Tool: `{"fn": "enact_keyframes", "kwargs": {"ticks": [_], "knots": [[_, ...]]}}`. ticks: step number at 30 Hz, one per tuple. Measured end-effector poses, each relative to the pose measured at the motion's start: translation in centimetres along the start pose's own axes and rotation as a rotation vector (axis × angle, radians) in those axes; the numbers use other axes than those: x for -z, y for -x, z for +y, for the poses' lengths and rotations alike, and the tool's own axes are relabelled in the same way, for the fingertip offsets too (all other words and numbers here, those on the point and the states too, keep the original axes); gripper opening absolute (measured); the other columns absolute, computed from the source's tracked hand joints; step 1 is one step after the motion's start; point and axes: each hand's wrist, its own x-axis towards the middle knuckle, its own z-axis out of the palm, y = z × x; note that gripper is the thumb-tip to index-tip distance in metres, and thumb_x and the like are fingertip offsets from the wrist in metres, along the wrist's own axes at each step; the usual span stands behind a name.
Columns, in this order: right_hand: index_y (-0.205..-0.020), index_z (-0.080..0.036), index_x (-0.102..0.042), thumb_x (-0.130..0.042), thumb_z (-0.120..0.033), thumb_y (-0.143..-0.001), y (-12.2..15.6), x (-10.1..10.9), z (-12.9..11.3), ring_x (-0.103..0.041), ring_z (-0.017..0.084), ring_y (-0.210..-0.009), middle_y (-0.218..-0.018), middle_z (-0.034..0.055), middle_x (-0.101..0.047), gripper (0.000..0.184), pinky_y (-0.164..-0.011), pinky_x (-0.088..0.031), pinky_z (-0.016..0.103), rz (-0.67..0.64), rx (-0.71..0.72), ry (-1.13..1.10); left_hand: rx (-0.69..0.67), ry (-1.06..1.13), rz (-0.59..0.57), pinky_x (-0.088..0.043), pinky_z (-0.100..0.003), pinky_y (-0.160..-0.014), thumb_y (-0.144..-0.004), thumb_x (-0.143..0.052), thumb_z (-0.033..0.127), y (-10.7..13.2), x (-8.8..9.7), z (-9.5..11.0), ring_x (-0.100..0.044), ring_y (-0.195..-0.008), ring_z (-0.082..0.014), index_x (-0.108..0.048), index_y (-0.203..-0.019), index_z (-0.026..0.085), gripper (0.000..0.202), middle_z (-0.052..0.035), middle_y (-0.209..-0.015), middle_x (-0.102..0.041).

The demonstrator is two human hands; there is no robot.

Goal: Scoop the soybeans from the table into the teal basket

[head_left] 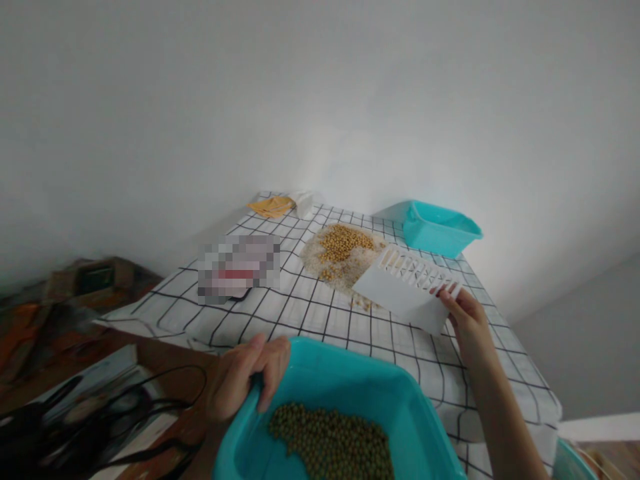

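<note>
Left grip (pixel 253 370) clasping basin rim (pixel 350 357), right grip (pixel 466 319) holding slotted board (pixel 407 300), bare cloth (pixel 367 331) between

The tub (pixel 345 373) in the left hand's (pixel 253 373) grip is turquoise, and the round beans (pixel 333 437) inside, below that grip, are dull olive brown. The slotted sheet (pixel 395 293) pinched by the right hand (pixel 463 313) is plain white. Beneath it spreads a white tablecloth (pixel 295 320) crossed by a black grid. Past the sheet's end away from the grip, golden-yellow beans (pixel 345 240) sit among cream-white grains (pixel 313 252). Beyond the right hand, the second basin (pixel 435 235) is turquoise too.
</note>
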Motion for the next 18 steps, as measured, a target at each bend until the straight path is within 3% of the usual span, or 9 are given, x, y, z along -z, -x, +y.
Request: {"fn": "enact_keyframes", "kwargs": {"ticks": [18], "knots": [[-0.087,-0.023,-0.077,-0.076,-0.049,-0.079,0.2,0.0,0.1,-0.067,0.026,-0.088,-0.091,0.0038,-0.077,0.027,-0.075,-0.048,0.034,-0.056,-0.022,0.043,0.134,-0.058,0.043,-0.036,-0.037,-0.059,-0.105,-0.029,0.047,-0.7,-0.2,1.1,-0.041,-0.047,-0.0177,-0.048,-0.04,0.021,0.073,-0.0017,-0.042,-0.044]]}}
